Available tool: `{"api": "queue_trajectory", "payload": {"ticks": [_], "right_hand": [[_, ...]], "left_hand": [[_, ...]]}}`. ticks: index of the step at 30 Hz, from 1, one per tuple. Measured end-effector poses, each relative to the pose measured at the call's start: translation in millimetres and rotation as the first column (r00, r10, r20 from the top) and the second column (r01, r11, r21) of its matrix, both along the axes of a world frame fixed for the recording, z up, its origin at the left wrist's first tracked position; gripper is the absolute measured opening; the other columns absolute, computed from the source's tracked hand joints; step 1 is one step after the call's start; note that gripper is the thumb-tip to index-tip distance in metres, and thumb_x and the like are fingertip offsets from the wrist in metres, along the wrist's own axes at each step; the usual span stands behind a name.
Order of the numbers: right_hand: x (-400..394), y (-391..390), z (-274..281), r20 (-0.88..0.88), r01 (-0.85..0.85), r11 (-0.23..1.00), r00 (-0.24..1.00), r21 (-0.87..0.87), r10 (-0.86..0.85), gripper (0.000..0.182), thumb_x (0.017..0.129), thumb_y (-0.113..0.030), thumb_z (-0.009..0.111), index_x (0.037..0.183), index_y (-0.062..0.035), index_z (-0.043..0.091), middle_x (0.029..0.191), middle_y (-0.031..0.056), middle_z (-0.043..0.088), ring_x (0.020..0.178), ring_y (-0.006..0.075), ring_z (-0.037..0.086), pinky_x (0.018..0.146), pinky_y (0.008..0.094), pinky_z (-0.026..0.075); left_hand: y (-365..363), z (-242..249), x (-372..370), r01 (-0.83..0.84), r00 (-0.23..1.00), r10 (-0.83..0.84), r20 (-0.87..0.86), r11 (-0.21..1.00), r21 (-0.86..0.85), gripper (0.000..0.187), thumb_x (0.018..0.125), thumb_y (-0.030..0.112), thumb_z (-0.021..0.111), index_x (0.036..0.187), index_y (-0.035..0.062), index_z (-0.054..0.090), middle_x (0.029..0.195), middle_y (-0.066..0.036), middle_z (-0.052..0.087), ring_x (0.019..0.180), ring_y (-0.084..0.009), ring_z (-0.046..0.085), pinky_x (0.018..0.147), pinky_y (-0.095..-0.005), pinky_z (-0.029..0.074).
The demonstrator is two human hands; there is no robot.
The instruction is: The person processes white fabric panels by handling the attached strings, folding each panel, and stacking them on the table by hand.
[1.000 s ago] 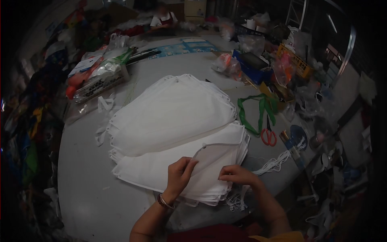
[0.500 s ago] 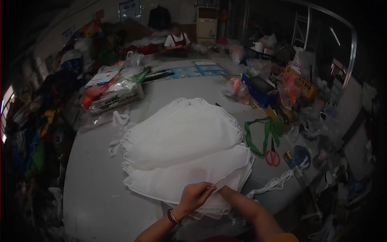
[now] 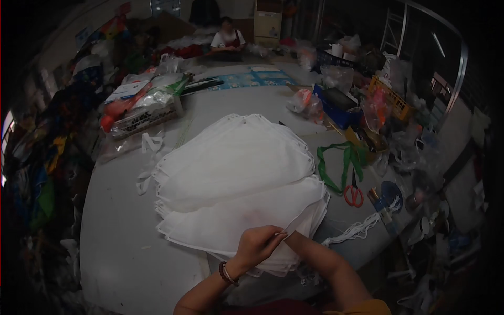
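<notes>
A stack of thin white fabric pieces (image 3: 236,163) with small holes along the edges lies in two overlapping heaps on the grey table (image 3: 131,226). My left hand (image 3: 261,244), with a beaded bracelet at its wrist, pinches the raised edge of the top piece at the front right of the lower heap. The right forearm reaches in from the right, and my right hand (image 3: 262,215) is beneath this sheet, showing only as a faint pinkish patch through the fabric. Its fingers are hidden.
Red-handled scissors (image 3: 354,195), a green strap (image 3: 344,163) and white cords (image 3: 357,231) lie at the right. A filled basket (image 3: 147,119) stands back left, a blue bin (image 3: 338,107) back right. A person (image 3: 228,39) sits at the far end.
The view has tilted slightly, so the table and stack appear higher. My left hand still pinches the edge, and the raised flap beside it looks narrower.
</notes>
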State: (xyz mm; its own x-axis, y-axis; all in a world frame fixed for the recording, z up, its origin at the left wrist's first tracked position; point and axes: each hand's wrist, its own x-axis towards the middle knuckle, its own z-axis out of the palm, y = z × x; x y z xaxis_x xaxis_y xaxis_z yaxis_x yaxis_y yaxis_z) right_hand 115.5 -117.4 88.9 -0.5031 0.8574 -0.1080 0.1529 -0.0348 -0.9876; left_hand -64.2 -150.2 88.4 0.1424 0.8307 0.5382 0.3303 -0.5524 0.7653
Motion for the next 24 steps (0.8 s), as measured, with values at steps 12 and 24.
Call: {"api": "queue_trajectory", "payload": {"ticks": [12, 24], "right_hand": [[0.0, -28.6, -48.4, -0.023, -0.058, 0.995, 0.998, 0.081, 0.060, 0.027, 0.083, -0.013, 0.059, 0.108, -0.0006, 0.056, 0.106, 0.0122, 0.058, 0.100, 0.0246, 0.056, 0.085, 0.0360, 0.045], [5.1, -32.7, -47.9, 0.600, -0.396, 0.611, 0.783, 0.686, -0.166, 0.032, 0.077, -0.004, 0.061, 0.109, -0.0023, 0.058, 0.106, 0.0149, 0.060, 0.096, 0.0314, 0.058, 0.082, 0.0373, 0.047]], "left_hand": [[-6.0, -8.6, -16.0, 0.274, 0.922, -0.248, -0.297, 0.961, 0.047, 0.013, 0.078, 0.018, 0.064, 0.076, 0.0055, 0.060, 0.068, -0.006, 0.059, 0.061, -0.0230, 0.058, 0.048, -0.0319, 0.045], [34.2, -79.5, -123.9, -0.650, 0.757, 0.640, -0.128, 0.721, -0.238, 0.012, 0.081, 0.009, 0.061, 0.088, 0.0017, 0.067, 0.083, -0.011, 0.064, 0.071, -0.0192, 0.061, 0.066, -0.0275, 0.048]]}}
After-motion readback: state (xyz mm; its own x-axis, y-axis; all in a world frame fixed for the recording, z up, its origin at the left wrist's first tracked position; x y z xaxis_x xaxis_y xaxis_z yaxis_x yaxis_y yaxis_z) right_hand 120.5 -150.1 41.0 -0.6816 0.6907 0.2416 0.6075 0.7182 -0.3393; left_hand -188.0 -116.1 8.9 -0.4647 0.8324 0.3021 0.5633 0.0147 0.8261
